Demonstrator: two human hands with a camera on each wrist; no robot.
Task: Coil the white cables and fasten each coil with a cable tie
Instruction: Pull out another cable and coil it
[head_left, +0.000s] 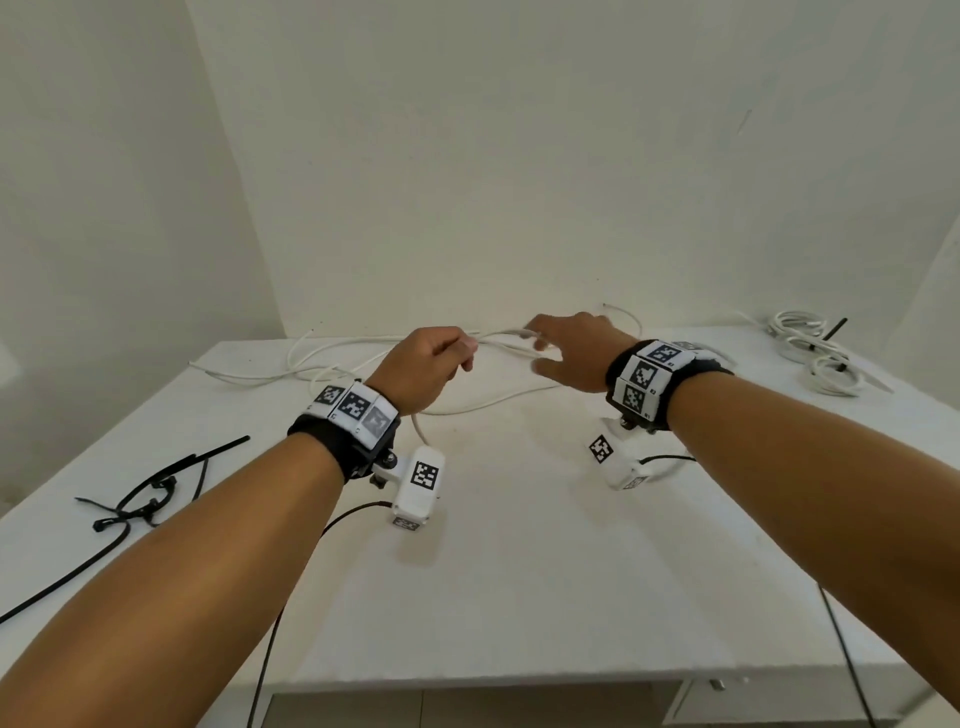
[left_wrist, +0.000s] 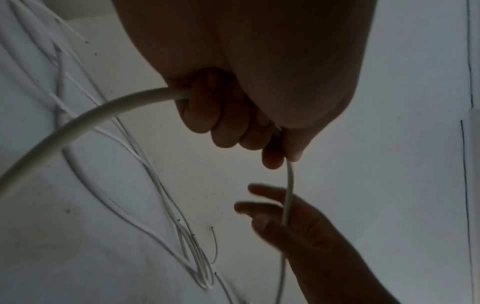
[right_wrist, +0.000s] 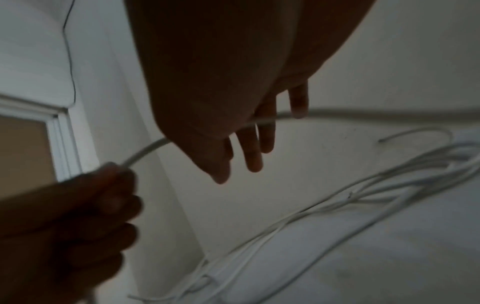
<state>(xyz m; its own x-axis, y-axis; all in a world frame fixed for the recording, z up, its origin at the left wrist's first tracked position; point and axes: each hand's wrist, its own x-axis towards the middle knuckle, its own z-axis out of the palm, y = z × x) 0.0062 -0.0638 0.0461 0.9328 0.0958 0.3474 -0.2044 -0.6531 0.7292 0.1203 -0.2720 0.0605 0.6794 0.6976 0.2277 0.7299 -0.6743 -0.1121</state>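
A long white cable (head_left: 498, 338) hangs in the air between my two hands above the far part of the white table (head_left: 519, 571). My left hand (head_left: 457, 353) grips it in a closed fist; in the left wrist view the cable (left_wrist: 91, 117) enters the fist (left_wrist: 233, 123) and leaves past the thumb. My right hand (head_left: 540, 353) is just to the right with straight, spread fingers. The cable (right_wrist: 337, 113) runs across those fingers (right_wrist: 252, 152) without being clasped. More loose white cable (head_left: 311, 364) lies in long loops behind my left wrist.
Several black cable ties (head_left: 150, 493) lie at the table's left edge. At the far right corner sit coiled white cables (head_left: 815, 358) with a black tie sticking out. Walls close off the table at the back and left. Black camera leads hang off the front edge.
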